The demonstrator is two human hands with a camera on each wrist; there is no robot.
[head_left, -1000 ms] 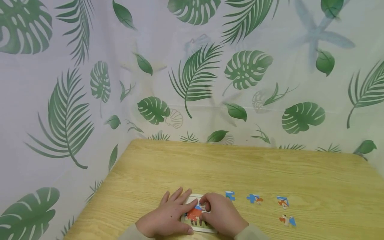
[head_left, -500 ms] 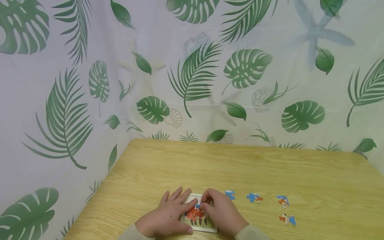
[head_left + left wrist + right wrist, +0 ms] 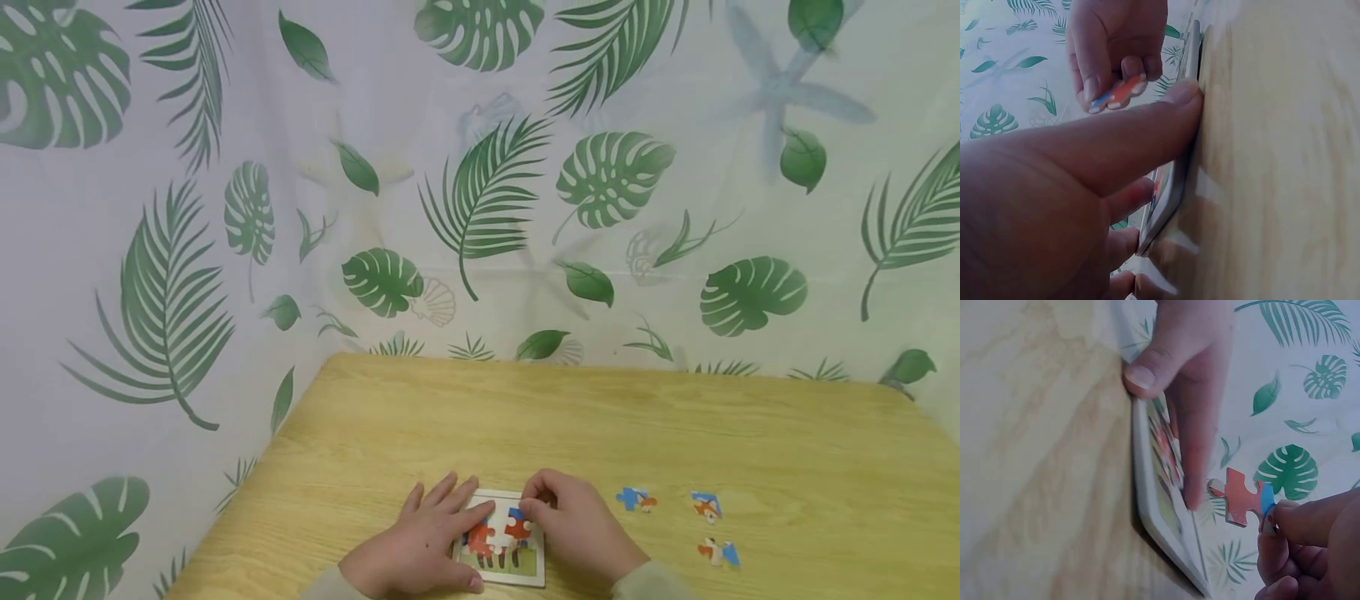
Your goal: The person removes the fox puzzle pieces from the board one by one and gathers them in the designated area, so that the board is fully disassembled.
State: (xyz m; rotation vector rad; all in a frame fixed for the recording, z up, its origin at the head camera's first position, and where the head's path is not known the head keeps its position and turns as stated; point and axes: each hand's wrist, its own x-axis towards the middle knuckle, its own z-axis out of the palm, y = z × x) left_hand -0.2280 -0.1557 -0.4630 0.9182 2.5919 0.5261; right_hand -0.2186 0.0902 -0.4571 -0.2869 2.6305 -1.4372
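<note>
My right hand (image 3: 577, 521) pinches a red and blue jigsaw piece (image 3: 1242, 499) between thumb and fingers. In both wrist views the piece is held up off the puzzle board (image 3: 510, 578), a shallow tray with a pale rim. My left hand (image 3: 423, 537) lies with fingers spread over the board's left side, its thumb (image 3: 1182, 94) on the near edge. Red fitted pieces (image 3: 480, 542) and dark legs on green show in the tray, with a white gap beside them. The left hand covers part of the picture.
Right of the board lie three loose jigsaw pieces: a blue and orange one (image 3: 636, 500), one with a fox-like face (image 3: 707, 505) and a brown, white and blue one (image 3: 720, 552). Leaf-printed cloth (image 3: 510, 317) hangs behind the wooden table (image 3: 420, 417).
My right hand has drawn rightward with the red and blue jigsaw piece, exposing a white gap mid-board. It now hides the loose blue piece seen earlier. My left hand has stayed in place.
</note>
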